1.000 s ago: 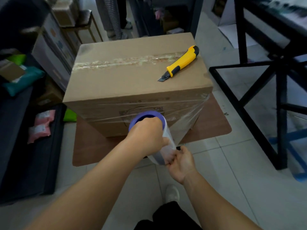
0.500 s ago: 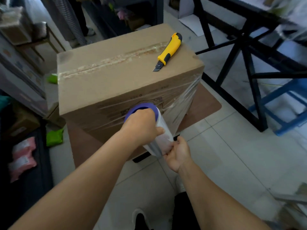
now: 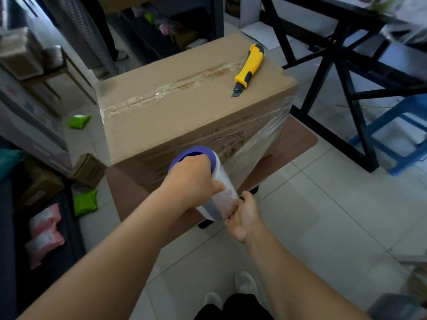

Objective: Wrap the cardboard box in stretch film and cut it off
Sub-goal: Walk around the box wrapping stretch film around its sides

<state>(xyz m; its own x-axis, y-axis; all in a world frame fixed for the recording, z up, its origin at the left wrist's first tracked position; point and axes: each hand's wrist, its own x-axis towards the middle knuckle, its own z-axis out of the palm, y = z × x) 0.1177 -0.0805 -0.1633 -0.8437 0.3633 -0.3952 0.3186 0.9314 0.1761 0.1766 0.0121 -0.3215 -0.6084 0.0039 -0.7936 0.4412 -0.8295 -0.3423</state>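
Clear stretch film point(image 3: 258, 144) runs from the cardboard box point(image 3: 184, 105) to the roll point(image 3: 219, 195) gripped by my left hand point(image 3: 191, 181) and right hand point(image 3: 245, 215).

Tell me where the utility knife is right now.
In the head view, the yellow utility knife lies on top of the cardboard box, near its far right corner beside the taped seam, blade toward the person; neither hand touches it.

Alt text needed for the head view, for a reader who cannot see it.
Both hands hold a roll of stretch film against a cardboard box, left hand at its top, right hand at its bottom. Film covers the box's sides; a yellow knife lies on top.
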